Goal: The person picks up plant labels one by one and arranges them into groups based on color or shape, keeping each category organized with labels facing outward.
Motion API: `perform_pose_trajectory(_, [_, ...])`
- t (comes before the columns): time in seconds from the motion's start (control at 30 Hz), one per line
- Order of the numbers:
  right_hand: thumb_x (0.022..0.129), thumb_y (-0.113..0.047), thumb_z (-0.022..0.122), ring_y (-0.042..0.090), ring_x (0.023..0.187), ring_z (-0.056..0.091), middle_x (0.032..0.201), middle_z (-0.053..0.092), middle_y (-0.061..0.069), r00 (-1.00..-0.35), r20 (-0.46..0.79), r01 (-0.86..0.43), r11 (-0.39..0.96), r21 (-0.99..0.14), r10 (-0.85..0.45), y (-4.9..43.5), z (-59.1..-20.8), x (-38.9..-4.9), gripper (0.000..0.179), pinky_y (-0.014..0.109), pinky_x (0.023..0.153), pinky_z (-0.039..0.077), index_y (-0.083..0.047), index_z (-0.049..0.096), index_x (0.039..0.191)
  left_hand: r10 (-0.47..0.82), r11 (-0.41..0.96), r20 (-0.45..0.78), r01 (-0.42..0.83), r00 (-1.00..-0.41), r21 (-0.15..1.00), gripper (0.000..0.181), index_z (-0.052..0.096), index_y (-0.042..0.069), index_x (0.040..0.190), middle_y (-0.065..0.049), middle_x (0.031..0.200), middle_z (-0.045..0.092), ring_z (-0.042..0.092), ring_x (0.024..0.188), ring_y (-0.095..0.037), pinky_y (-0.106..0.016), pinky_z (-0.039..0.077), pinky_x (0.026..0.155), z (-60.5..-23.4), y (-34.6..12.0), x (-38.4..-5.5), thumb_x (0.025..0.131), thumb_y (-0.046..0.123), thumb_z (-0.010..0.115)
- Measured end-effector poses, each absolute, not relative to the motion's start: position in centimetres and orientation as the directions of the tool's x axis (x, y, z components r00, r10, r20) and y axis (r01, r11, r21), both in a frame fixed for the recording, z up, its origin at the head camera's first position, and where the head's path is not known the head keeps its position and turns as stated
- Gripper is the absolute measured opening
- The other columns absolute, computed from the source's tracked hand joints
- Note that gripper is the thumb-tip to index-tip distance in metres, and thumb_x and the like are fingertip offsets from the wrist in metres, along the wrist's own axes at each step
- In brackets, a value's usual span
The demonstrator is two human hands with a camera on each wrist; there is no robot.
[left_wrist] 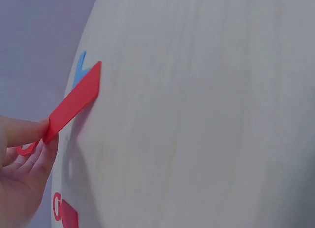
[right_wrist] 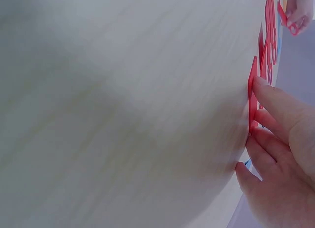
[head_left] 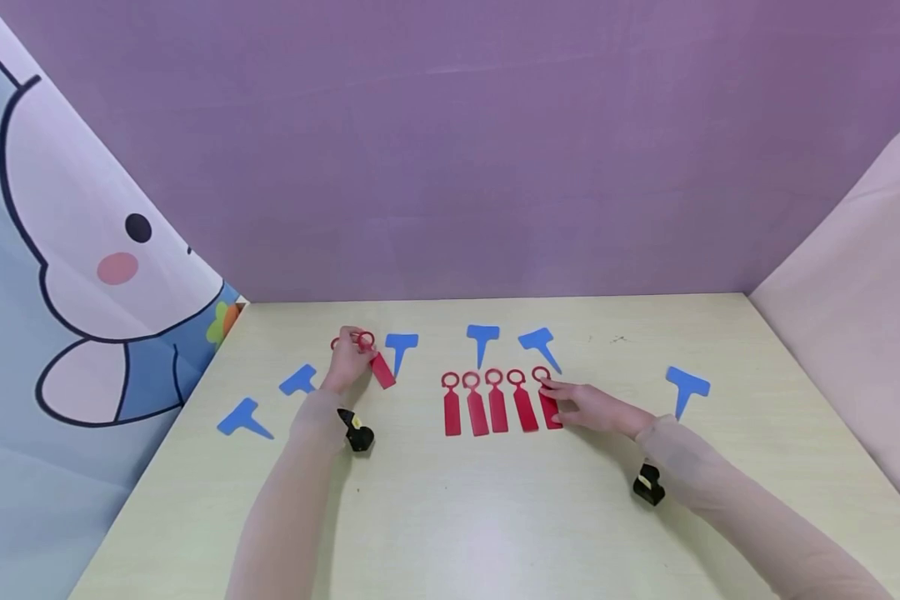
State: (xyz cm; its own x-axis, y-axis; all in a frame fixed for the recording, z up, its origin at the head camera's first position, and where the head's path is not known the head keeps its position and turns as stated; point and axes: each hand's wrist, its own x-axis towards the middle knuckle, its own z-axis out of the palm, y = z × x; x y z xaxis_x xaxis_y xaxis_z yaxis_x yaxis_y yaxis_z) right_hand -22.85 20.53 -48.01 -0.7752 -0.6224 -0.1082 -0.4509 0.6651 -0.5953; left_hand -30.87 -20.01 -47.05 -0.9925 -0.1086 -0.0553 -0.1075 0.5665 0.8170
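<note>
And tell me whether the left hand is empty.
No, the left hand pinches a red tag in its fingers.

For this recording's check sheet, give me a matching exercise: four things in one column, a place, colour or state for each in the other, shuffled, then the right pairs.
Column one
1. Left hand
2. Right hand
3. Back wall
4. Row of five red tags

Column two
A. Purple
B. Lies between the two hands, rings toward the wall
C. Touches the rightmost tag of the row
D. Pinches a red tag away from the row

Right pairs: 1-D; 2-C; 3-A; 4-B
</note>
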Motion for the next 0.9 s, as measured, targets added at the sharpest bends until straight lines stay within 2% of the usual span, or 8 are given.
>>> perform_pose_trajectory(0.2, [0.081,-0.009,0.062,0.040,0.123,0.031,0.139,0.031,0.019,-0.771,-0.096,-0.463,0.658,-0.594,-0.629,20.6,-48.1,-22.9,0.053,0.036,0.088,0.044,0.003,0.042,0.128,-0.095,0.475,-0.099,-0.133,-0.990,0.870,0.046,0.028,-0.001,0.124,-0.020,0.111,0.044,0.047,0.100,-0.029,-0.035,0.045,0.086,-46.6,-19.8,-30.8,0.087,0.003,0.053])
perform_pose_trajectory(0.47, [0.082,-0.009,0.062,0.040,0.124,0.030,0.139,0.031,0.018,-0.769,-0.101,-0.463,0.659,-0.593,-0.631,20.6,-48.0,-22.9,0.052,0.039,0.091,0.041,0.003,0.041,0.128,-0.014,0.366,-0.115,-0.112,-0.993,0.924,0.035,0.035,-0.003,0.119,-0.020,0.102,0.053,0.058,0.082,-0.015,-0.024,0.050,0.075,-46.0,-19.5,-30.3,0.088,0.003,0.051])
perform_pose_trajectory(0.63, [0.082,-0.009,0.062,0.039,0.124,0.030,0.139,0.031,0.018,-0.770,-0.099,-0.462,0.657,-0.595,-0.631,20.6,-48.1,-23.0,0.052,0.039,0.091,0.041,0.003,0.042,0.128,0.024,0.361,-0.139,-0.121,-0.990,0.925,0.032,0.041,-0.003,0.115,-0.020,0.100,0.057,0.059,0.070,-0.008,-0.025,0.051,0.073,-45.7,-19.0,-29.9,0.087,0.005,0.055])
perform_pose_trajectory(0.9, [0.082,-0.009,0.061,0.040,0.124,0.030,0.139,0.031,0.019,-0.768,-0.101,-0.459,0.653,-0.602,-0.633,20.6,-48.0,-22.9,0.052,0.039,0.091,0.041,0.004,0.041,0.128,0.117,0.378,-0.196,-0.138,-0.974,0.915,0.032,0.043,-0.001,0.113,-0.018,0.100,0.058,0.060,0.071,-0.013,-0.028,0.052,0.071,-46.0,-18.2,-29.4,0.085,0.006,0.057])
